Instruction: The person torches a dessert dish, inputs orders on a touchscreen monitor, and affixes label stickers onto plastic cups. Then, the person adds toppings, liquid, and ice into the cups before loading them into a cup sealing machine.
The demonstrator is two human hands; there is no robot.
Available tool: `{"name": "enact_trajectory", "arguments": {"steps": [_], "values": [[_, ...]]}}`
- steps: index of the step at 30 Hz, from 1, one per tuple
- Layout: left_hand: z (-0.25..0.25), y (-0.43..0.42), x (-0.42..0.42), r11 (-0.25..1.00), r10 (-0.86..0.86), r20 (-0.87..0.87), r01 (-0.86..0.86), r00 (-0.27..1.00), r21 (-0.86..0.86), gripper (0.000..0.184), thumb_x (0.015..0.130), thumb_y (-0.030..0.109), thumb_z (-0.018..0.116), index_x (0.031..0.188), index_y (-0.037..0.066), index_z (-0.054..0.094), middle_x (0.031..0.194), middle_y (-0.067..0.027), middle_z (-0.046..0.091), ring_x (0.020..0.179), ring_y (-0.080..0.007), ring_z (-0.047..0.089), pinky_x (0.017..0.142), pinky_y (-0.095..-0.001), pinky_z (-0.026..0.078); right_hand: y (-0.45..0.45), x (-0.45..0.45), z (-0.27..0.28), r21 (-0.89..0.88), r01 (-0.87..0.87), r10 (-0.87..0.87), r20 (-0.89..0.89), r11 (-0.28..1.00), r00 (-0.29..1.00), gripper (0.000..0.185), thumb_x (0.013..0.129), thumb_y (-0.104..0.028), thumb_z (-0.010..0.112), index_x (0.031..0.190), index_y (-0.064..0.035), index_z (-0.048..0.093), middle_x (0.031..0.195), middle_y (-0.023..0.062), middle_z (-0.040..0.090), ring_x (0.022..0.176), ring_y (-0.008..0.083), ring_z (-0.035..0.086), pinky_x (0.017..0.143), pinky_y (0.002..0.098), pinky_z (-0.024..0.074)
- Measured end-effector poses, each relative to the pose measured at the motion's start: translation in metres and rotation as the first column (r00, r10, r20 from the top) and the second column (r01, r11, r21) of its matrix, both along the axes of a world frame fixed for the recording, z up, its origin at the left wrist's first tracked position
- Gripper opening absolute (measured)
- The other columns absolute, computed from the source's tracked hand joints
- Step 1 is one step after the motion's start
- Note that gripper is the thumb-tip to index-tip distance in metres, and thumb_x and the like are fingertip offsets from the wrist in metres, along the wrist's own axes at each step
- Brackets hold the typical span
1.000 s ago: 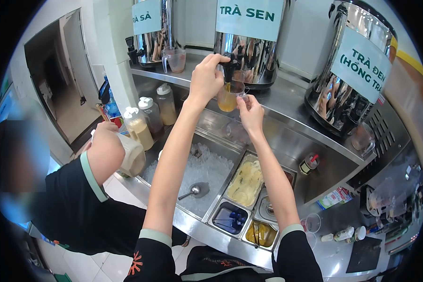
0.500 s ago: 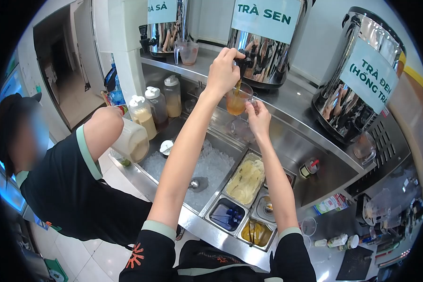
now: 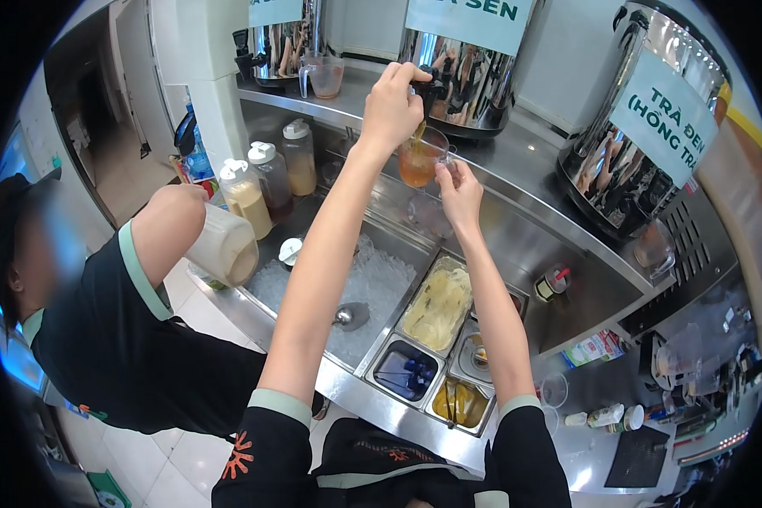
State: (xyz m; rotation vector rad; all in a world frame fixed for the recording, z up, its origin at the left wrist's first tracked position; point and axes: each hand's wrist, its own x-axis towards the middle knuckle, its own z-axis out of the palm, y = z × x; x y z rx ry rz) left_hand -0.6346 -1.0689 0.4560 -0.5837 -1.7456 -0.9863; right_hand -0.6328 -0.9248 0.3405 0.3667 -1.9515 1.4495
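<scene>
My left hand is closed around the black tap lever of a shiny steel tea dispenser. Amber tea runs from that tap into a clear measuring cup, which is partly filled. Just below the spout, my right hand grips the cup by its handle. The cup hangs in front of the shelf's edge, above the back of the steel counter. My left forearm crosses over an ice bin with a metal scoop lying in the ice.
A co-worker on the left holds a cloudy plastic jug. White-capped bottles stand behind the ice. Topping pans sit right of it. Another dispenser and a measuring cup are on the shelf.
The view has shifted slightly, so the shelf and counter sit a little further left. Tea still pours, and its level in the cup looks somewhat higher. Both hands keep their grips.
</scene>
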Motion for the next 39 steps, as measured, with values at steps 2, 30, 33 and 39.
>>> {"name": "enact_trajectory", "arguments": {"steps": [2, 30, 33, 39], "values": [[0.000, 0.000, 0.000, 1.000, -0.016, 0.017, 0.016, 1.000, 0.010, 0.025, 0.066, -0.003, 0.050, 0.088, 0.009, 0.056, 0.085, -0.0079, 0.053, 0.064, -0.0244, 0.056, 0.062, -0.0361, 0.045, 0.000, 0.000, 0.000, -0.010, -0.005, 0.005, -0.005, 1.000, 1.000, 0.022, 0.080, -0.021, 0.060, 0.085, 0.0000, 0.057, 0.060, 0.0060, 0.056, 0.054, 0.0103, 0.048, 0.054, 0.0254, 0.0407], [0.088, 0.010, 0.126, 0.878, -0.478, 0.022, 0.478, 0.878, 0.002, 0.028, 0.081, 0.010, 0.054, 0.109, 0.006, 0.055, 0.099, -0.0071, 0.059, 0.056, -0.0027, 0.051, 0.052, -0.0157, 0.043, -0.010, 0.010, 0.022, -0.030, 0.060, -0.060, 0.017, 0.998, 0.998, 0.024, 0.075, -0.024, 0.061, 0.081, -0.0015, 0.059, 0.068, 0.0141, 0.061, 0.063, 0.0259, 0.061, 0.059, 0.0342, 0.0462], [0.090, -0.001, 0.163, 0.867, -0.494, -0.156, 0.499, 0.855, -0.012, 0.028, 0.082, 0.008, 0.051, 0.108, -0.002, 0.052, 0.104, -0.0106, 0.058, 0.051, -0.0033, 0.048, 0.048, -0.0168, 0.041, -0.016, 0.009, 0.024, -0.067, 0.050, -0.050, 0.004, 0.997, 0.999, 0.024, 0.075, -0.025, 0.061, 0.080, -0.0014, 0.058, 0.069, 0.0156, 0.061, 0.066, 0.0291, 0.061, 0.060, 0.0362, 0.0466], [0.068, -0.028, 0.239, 0.755, -0.655, -0.254, 0.633, 0.712, -0.171, 0.025, 0.085, 0.009, 0.047, 0.106, -0.003, 0.049, 0.101, -0.0206, 0.055, 0.048, -0.0094, 0.049, 0.047, -0.0191, 0.040, -0.005, 0.050, 0.031, -0.135, -0.035, 0.035, -0.005, 0.990, 0.999, 0.023, 0.077, -0.021, 0.061, 0.079, 0.0009, 0.056, 0.065, 0.0135, 0.060, 0.058, 0.0226, 0.059, 0.057, 0.0324, 0.0446]]}}
